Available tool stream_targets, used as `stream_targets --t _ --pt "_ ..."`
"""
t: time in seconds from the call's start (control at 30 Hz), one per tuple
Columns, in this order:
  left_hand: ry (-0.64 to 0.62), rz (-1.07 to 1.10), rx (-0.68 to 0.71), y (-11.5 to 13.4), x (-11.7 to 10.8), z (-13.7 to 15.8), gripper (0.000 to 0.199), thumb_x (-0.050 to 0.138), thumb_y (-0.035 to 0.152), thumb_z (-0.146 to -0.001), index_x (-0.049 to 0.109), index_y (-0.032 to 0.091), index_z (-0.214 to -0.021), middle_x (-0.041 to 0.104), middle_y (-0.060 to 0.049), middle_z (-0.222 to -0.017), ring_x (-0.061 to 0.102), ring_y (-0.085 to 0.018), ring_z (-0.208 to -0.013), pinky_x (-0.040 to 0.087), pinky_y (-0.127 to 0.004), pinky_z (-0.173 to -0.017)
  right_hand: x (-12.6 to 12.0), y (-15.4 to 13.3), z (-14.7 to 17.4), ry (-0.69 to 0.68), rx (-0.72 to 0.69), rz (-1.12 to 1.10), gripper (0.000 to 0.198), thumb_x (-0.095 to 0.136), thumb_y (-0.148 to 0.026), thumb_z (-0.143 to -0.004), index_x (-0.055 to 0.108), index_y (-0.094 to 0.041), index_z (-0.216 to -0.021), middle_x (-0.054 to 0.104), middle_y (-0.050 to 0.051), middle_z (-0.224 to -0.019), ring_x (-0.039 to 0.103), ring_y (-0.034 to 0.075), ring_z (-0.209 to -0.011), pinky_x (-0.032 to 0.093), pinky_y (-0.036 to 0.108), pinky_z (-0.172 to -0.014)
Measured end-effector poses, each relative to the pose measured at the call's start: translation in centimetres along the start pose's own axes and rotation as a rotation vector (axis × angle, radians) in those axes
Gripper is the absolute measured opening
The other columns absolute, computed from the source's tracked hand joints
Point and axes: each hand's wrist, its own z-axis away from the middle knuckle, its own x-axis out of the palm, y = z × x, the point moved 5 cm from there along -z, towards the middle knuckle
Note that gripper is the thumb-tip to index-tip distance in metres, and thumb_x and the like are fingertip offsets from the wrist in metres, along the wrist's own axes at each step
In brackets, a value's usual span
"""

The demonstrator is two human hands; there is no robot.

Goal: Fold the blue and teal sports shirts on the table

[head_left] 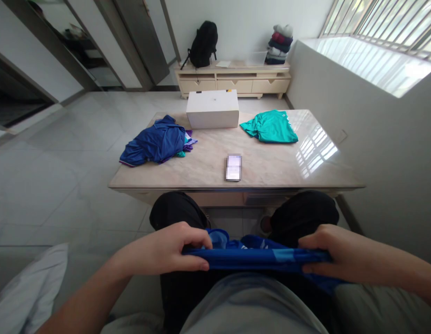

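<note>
A blue garment (pixel 246 260) with lighter blue patches is stretched level above my lap, its near edge pulled straight. My left hand (pixel 173 250) pinches it at one end between thumb and fingers. At the other end my right hand (pixel 326 253) grips it the same way. More of the blue cloth hangs bunched beyond that edge, between my knees, and its full shape is hidden. On the table ahead lie a folded teal shirt (pixel 273 127) at the right and a loose heap of navy clothing (pixel 154 141) at the left, with purple and teal cloth showing beneath it.
The marble-look table (pixel 208 171) stands just past my knees. On it are a phone (pixel 233 167) near the front edge and a white box (pixel 213 110) at the back. A low cabinet (pixel 236 83) by the wall bears a black backpack (pixel 203 44) and stacked clothes (pixel 279 45).
</note>
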Motion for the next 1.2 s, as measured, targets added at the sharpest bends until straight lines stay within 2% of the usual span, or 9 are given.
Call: stream_targets --t 0.1,0.23,0.4,0.5,0.67,0.9,1.0,1.1,1.2 --pt "-0.059 -0.031 -0.005 -0.8 -0.3 -0.7 0.031 0.070 0.051 -0.091 0.076 0.020 -0.093 0.068 0.002 -0.080 0.056 -0.013 -0.071 0.037 -0.020 -0.064 -0.9 -0.2 -0.8 -0.253 -0.005 0.073 0.025 0.063 -0.042 -0.096 0.076 -0.026 -0.081 0.070 0.002 -0.069 0.064 0.014 -0.060 0.045 0.024 -0.058" --pt "-0.063 -0.009 -0.018 -2.4 -1.6 -2.0 0.032 0.071 0.049 -0.088 0.072 0.017 -0.085 0.065 0.002 -0.078 0.054 -0.013 -0.072 0.036 -0.020 -0.064 -5.6 1.3 -0.9 0.071 -0.053 0.120 0.024 0.065 -0.046 -0.094 0.081 -0.028 -0.097 0.077 0.004 -0.081 0.069 0.014 -0.065 0.049 0.024 -0.060" --pt "0.058 0.046 -0.077 -5.3 -4.1 -3.1 0.038 0.073 0.051 -0.084 0.068 0.014 -0.081 0.063 0.001 -0.077 0.055 -0.013 -0.072 0.037 -0.020 -0.063 -11.9 2.1 1.1 0.573 0.014 0.399 0.078 0.044 -0.088 -0.084 0.083 -0.021 -0.096 0.074 0.006 -0.074 0.063 0.012 -0.058 0.042 0.029 -0.058" --pt "0.122 0.048 -0.097 -5.8 -5.1 -3.1 0.040 0.074 0.054 -0.083 0.068 0.015 -0.086 0.066 0.001 -0.078 0.056 -0.014 -0.071 0.040 -0.021 -0.064 -13.9 0.7 1.9 0.694 0.021 0.618 0.077 0.036 -0.084 -0.089 0.081 -0.023 -0.095 0.075 0.004 -0.080 0.066 0.013 -0.063 0.042 0.031 -0.061" --pt "0.360 -0.245 -0.013 -4.1 -6.5 -3.2 0.035 0.068 0.054 -0.089 0.071 0.019 -0.094 0.072 -0.002 -0.091 0.064 -0.020 -0.083 0.047 -0.028 -0.078 -15.2 -0.3 1.8 0.695 0.002 0.753 0.055 0.043 -0.062 -0.094 0.080 -0.021 -0.097 0.073 0.003 -0.091 0.067 0.015 -0.070 0.045 0.030 -0.063" --pt "0.522 -0.475 0.179 -3.2 -4.2 -1.6 0.022 0.059 0.038 -0.099 0.066 0.018 -0.090 0.062 -0.012 -0.139 0.058 -0.029 -0.126 0.043 -0.041 -0.110 -13.5 5.0 4.2 0.376 0.025 0.365 0.055 0.056 -0.069 -0.093 0.083 -0.022 -0.099 0.074 0.011 -0.107 0.072 0.017 -0.081 0.054 0.027 -0.070" --pt "0.393 -0.463 0.166 -2.7 -1.6 -0.2 0.013 0.062 0.031 -0.099 0.065 0.019 -0.093 0.072 -0.006 -0.106 0.066 -0.021 -0.095 0.050 -0.030 -0.087 -11.3 8.2 7.4 0.241 0.151 0.233 0.047 0.062 -0.065 -0.092 0.084 -0.025 -0.103 0.075 0.014 -0.114 0.075 0.023 -0.093 0.057 0.029 -0.078" --pt "0.324 -0.462 0.265 -0.5 0.4 0.9 0.011 0.059 0.022 -0.101 0.062 0.019 -0.090 0.066 -0.002 -0.088 0.060 -0.016 -0.078 0.044 -0.024 -0.071 -7.1 9.8 9.9 0.001 0.265 0.150 0.026 0.071 -0.043 -0.092 0.083 -0.032 -0.112 0.077 0.013 -0.111 0.077 0.024 -0.094 0.058 0.028 -0.080" --pt "0.308 -0.514 0.451 2.3 1.7 1.1 0.017 0.052 0.014 -0.103 0.058 0.017 -0.087 0.064 -0.003 -0.086 0.056 -0.015 -0.079 0.041 -0.025 -0.070 -2.4 8.7 9.6 -0.057 0.334 0.211 0.048 0.081 -0.032 -0.083 0.074 -0.040 -0.131 0.075 0.013 -0.120 0.077 0.028 -0.098 0.060 0.030 -0.081"
